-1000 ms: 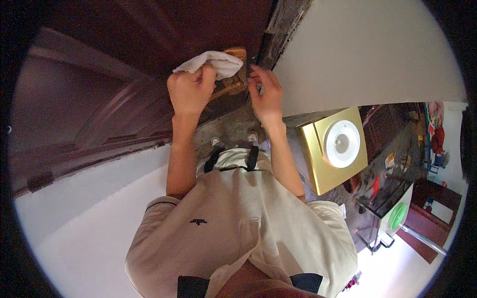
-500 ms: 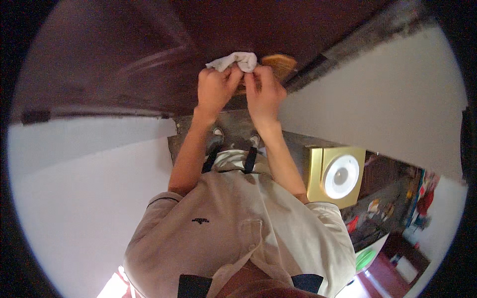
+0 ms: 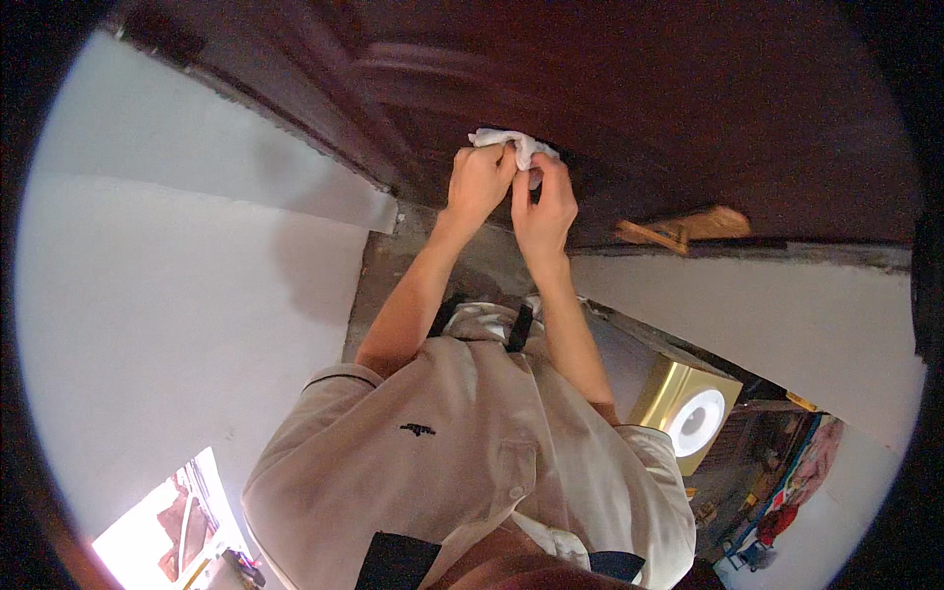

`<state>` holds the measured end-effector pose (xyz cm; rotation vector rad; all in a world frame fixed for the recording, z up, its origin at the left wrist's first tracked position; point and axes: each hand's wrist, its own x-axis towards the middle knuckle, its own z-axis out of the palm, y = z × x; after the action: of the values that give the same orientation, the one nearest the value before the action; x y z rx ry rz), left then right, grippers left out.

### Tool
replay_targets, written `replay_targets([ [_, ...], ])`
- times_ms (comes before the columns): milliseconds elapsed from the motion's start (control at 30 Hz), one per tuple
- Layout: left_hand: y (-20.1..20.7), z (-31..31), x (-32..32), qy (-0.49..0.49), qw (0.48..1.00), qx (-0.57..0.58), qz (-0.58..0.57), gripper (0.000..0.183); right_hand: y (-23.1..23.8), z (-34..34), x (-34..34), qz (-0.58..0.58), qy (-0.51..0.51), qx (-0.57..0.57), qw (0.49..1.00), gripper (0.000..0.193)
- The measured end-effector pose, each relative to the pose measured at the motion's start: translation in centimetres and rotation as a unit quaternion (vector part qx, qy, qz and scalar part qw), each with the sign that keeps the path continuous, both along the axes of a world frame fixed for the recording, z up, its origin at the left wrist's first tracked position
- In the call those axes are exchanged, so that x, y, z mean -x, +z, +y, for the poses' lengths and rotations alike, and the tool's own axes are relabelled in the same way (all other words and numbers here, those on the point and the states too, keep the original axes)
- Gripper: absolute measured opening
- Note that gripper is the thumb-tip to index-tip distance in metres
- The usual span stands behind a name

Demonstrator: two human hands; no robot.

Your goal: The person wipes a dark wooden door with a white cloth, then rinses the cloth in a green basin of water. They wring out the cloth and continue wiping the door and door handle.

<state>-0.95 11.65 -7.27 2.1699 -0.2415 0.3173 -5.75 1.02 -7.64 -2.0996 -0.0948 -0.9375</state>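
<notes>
The cloth is plain white. Behind it, the door is deep maroon, nearly black in places, with paler streaks; its handle is golden orange-brown. The left wall is off-white, bluish toward the top. The floor is mottled grey-brown. The shirt is plain beige, with dark sleeve piping and a small black chest mark. At right, a gold box has a white disc with a grey centre.
</notes>
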Motion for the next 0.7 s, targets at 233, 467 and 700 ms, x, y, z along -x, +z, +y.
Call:
replay_targets([
  [233,-1.9,12.9,-3.0,0.054,0.998,0.039,0.006,0.032,-1.7,12.2,-4.6,-0.011,0.081,0.007,0.997,0.020],
  [467,-3.5,21.1,-5.7,0.088,0.993,0.078,-0.023,0.031,-1.2,20.7,-7.7,0.001,0.098,-0.010,0.995,0.017],
  [700,-8.8,23.6,-7.1,0.086,0.996,0.013,-0.013,0.030,-5.8,22.7,-9.0,0.062,0.123,0.045,0.989,0.017],
])
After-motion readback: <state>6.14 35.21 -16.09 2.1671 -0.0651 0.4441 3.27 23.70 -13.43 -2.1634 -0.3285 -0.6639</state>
